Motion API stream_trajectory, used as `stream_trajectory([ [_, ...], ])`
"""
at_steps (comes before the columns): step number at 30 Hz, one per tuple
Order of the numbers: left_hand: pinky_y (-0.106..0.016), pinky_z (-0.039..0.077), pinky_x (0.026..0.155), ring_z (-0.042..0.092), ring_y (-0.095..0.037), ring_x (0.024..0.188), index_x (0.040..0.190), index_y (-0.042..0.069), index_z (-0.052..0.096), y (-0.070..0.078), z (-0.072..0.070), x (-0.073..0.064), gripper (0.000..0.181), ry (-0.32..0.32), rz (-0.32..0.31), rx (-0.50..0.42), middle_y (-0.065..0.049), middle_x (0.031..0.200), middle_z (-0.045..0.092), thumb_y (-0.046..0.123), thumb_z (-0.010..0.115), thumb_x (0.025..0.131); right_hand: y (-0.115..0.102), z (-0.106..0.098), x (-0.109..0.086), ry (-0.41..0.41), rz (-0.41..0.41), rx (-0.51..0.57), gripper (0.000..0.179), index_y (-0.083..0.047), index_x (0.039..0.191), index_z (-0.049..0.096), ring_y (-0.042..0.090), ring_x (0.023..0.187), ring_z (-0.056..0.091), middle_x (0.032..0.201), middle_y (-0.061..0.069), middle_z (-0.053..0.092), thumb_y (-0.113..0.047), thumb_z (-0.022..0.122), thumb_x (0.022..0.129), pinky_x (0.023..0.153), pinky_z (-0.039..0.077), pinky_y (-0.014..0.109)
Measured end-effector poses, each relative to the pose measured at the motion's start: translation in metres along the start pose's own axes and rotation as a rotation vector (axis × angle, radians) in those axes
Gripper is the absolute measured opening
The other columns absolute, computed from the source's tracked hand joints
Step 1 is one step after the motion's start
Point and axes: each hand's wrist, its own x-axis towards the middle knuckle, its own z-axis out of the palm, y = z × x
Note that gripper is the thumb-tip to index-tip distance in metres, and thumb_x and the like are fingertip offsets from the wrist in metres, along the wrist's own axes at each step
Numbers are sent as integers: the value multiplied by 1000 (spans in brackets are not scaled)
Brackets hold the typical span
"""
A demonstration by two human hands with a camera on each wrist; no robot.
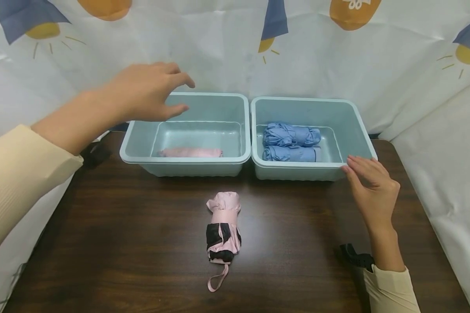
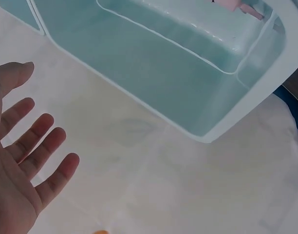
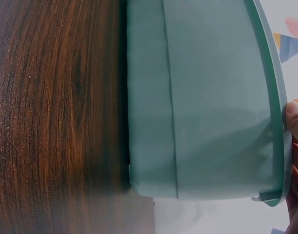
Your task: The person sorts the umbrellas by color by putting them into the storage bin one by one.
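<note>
My left hand (image 1: 152, 93) hovers above the back left of the left light-blue plastic bin (image 1: 188, 160), fingers spread, holding nothing; the left wrist view shows its fingers (image 2: 46, 151) apart from the bin. A folded pink umbrella (image 1: 192, 152) lies inside that bin. My right hand (image 1: 372, 187) pinches the rim of the right light-blue bin (image 1: 297, 164) near its front right corner; in the right wrist view the thumb (image 3: 295, 119) lies on the rim. Two folded blue umbrellas (image 1: 291, 134) lie side by side in the right bin.
Another folded umbrella, pink and black (image 1: 224, 228), lies on the dark wooden table (image 1: 141, 243) in front of the bins, its strap toward me. The bins stand side by side at the back, before a white patterned curtain (image 1: 219, 48). A black band (image 1: 356, 257) circles my right wrist.
</note>
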Motion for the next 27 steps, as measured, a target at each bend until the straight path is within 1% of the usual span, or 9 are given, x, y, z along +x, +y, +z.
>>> stream_trajectory([
  [6,-63,55,85,63,-43,115,145,11,61,5,1,-7,55,-1,-9,-19,-22,134,63,38,68,98,-2,1,1,-1,0,-1,33,2,110,81,-20,111,64,108,28,79,12,85,79,122,45,24],
  [10,-65,55,89,63,-44,120,146,11,60,9,0,-12,56,18,-25,-24,-23,136,64,40,69,98,-1,2,2,1,-6,0,33,2,110,81,-20,111,64,108,28,79,12,85,79,121,45,24],
  [14,-66,55,91,62,-45,124,146,11,60,14,-2,-18,57,52,-30,-33,-23,139,64,40,70,98,2,2,3,1,-12,3,35,1,110,82,-20,110,65,107,28,79,13,86,78,121,45,23],
  [16,-65,56,88,63,-44,121,146,12,61,18,-3,-22,57,60,-28,-29,-22,138,64,41,70,98,4,1,3,2,-14,2,35,0,110,82,-20,110,65,107,28,79,12,86,77,120,45,23],
  [20,-59,57,78,66,-39,108,143,14,63,27,-1,-28,55,89,-24,-8,-19,130,67,42,70,97,6,0,2,7,-16,-5,36,-2,110,82,-20,110,65,107,27,79,12,87,77,120,46,22],
  [22,-56,57,73,67,-37,101,140,13,65,34,2,-32,52,128,-5,-2,-18,125,68,41,71,96,6,0,1,6,-11,-11,36,-2,110,83,-20,111,65,108,26,79,11,87,77,119,46,21],
  [23,-53,57,70,68,-35,96,138,12,66,38,5,-34,50,162,13,-6,-17,121,69,39,72,96,6,-1,1,5,-8,-12,36,-2,110,83,-20,111,65,108,26,79,11,87,77,119,46,21],
  [27,-45,54,57,65,-30,79,127,9,71,54,19,-45,39,336,108,-32,-14,110,71,30,74,94,6,-2,1,9,-4,-6,35,-1,109,83,-20,111,65,107,27,79,11,87,77,119,46,21],
])
